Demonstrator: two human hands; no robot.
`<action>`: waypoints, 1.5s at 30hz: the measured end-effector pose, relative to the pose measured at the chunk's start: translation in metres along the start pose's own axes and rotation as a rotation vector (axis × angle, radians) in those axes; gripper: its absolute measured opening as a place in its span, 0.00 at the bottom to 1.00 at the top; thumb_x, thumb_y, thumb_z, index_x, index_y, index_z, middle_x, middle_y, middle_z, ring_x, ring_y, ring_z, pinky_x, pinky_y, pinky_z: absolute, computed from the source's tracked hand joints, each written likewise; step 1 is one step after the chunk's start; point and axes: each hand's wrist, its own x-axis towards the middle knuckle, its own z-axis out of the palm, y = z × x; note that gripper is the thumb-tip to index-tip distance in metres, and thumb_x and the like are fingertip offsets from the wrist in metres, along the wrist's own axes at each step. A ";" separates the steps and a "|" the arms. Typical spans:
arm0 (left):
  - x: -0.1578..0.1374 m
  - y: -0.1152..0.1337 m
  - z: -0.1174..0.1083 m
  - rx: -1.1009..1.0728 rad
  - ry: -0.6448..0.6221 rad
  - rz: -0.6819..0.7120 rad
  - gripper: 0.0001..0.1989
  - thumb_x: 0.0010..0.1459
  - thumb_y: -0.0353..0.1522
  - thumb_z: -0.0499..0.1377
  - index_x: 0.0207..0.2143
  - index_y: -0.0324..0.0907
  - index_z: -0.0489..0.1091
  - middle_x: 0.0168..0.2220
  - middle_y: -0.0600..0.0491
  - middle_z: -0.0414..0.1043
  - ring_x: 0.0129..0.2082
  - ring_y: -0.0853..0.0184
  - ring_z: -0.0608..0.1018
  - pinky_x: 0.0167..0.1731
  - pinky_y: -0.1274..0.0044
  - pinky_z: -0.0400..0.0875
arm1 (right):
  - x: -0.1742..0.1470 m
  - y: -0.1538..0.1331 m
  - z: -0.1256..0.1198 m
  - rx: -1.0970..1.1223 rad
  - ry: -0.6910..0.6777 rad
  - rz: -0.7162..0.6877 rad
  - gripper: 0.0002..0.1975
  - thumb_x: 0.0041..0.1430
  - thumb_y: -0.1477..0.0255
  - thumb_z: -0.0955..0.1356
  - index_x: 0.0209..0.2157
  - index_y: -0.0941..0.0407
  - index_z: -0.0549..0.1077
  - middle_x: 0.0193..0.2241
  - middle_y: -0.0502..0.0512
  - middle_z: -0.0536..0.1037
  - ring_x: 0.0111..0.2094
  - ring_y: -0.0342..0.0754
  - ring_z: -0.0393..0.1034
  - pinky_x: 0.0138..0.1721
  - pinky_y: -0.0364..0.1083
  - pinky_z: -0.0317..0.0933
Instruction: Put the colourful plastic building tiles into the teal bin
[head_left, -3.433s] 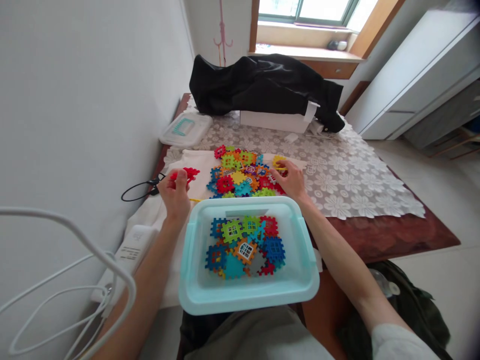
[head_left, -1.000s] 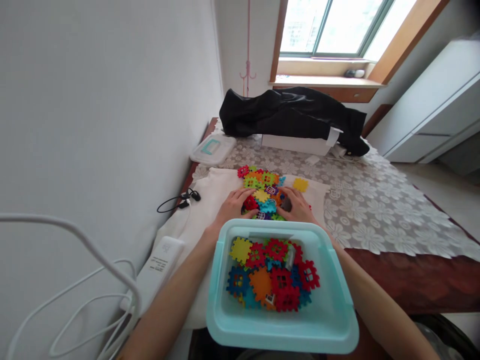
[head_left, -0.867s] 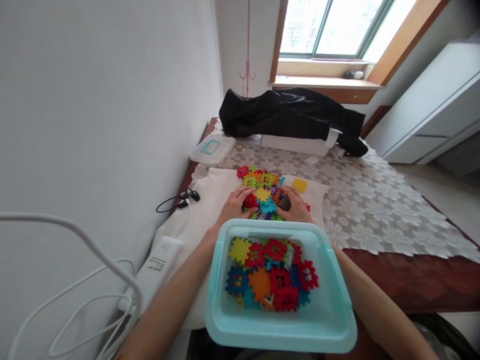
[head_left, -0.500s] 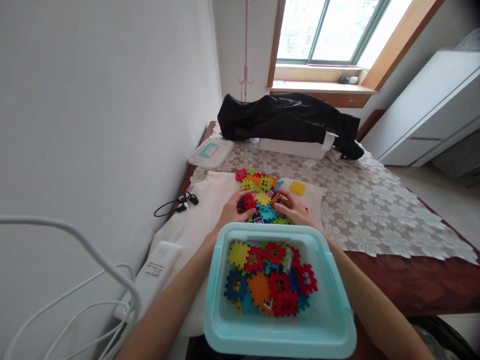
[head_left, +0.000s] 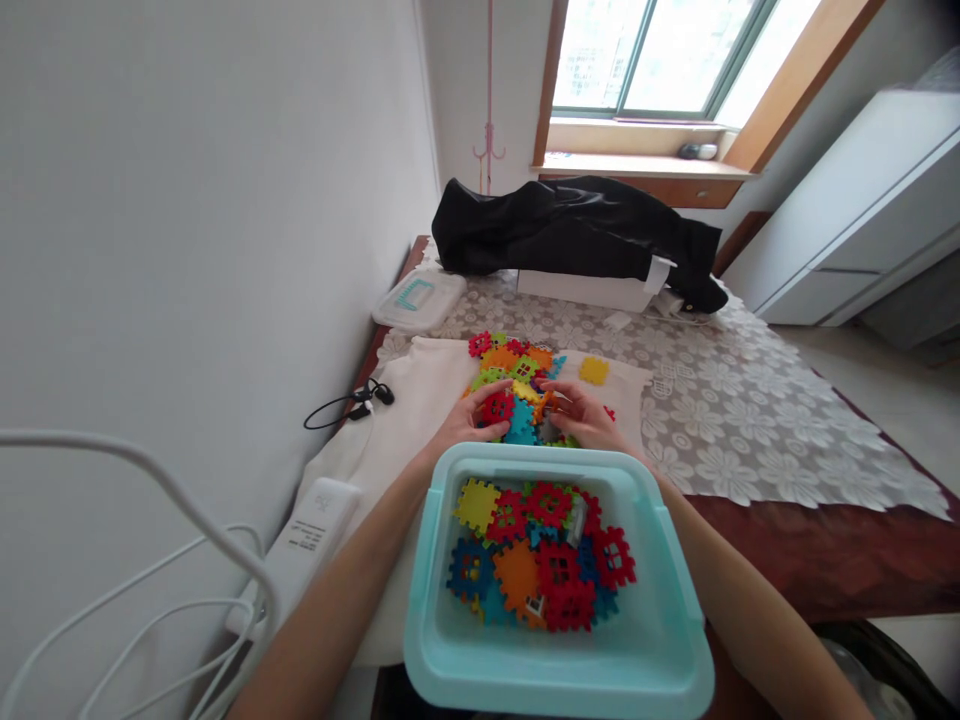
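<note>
Bin rim hides near side of pile. White box: print too small to read. Window cut off up top.

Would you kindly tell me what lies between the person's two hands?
In the head view, red, cyan, yellow and orange notched plastic pieces lie between the left hand and right hand.

Between left hand and right hand: toy pile | Nearer than hands: tub, toy bits inside | Past left: lid | Past right: loose toy bit | Far past both: cover on box
</note>
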 end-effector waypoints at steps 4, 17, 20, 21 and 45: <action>0.000 0.001 0.002 0.018 0.037 0.006 0.41 0.50 0.39 0.81 0.66 0.44 0.76 0.63 0.42 0.82 0.58 0.48 0.86 0.56 0.63 0.83 | 0.002 0.006 0.007 -0.066 -0.015 -0.053 0.24 0.57 0.63 0.79 0.56 0.46 0.80 0.61 0.55 0.84 0.60 0.56 0.81 0.64 0.58 0.78; 0.000 0.008 0.012 -0.011 0.185 0.094 0.41 0.50 0.44 0.82 0.63 0.44 0.74 0.60 0.43 0.81 0.50 0.56 0.84 0.46 0.69 0.83 | 0.006 0.006 0.007 -0.100 0.132 -0.179 0.15 0.54 0.65 0.78 0.44 0.48 0.82 0.51 0.54 0.85 0.50 0.53 0.82 0.54 0.53 0.81; -0.001 0.013 0.012 -0.086 0.178 0.075 0.42 0.49 0.44 0.82 0.64 0.46 0.74 0.57 0.44 0.82 0.53 0.54 0.85 0.50 0.67 0.83 | 0.007 0.003 0.005 -0.114 0.158 -0.221 0.15 0.53 0.64 0.79 0.43 0.49 0.83 0.54 0.57 0.84 0.51 0.54 0.82 0.51 0.52 0.81; -0.001 0.015 0.012 -0.113 0.172 0.064 0.43 0.48 0.44 0.83 0.64 0.46 0.74 0.56 0.45 0.83 0.53 0.53 0.85 0.51 0.67 0.83 | 0.007 0.002 0.004 -0.128 0.155 -0.236 0.14 0.53 0.64 0.80 0.43 0.49 0.83 0.55 0.58 0.83 0.51 0.54 0.82 0.50 0.51 0.81; -0.077 0.099 0.000 -0.008 -0.374 0.301 0.39 0.55 0.31 0.81 0.69 0.53 0.78 0.68 0.43 0.80 0.66 0.50 0.83 0.62 0.68 0.82 | -0.054 -0.121 -0.015 -0.250 -0.456 -0.607 0.15 0.71 0.69 0.78 0.57 0.47 0.86 0.51 0.57 0.88 0.52 0.49 0.86 0.56 0.44 0.80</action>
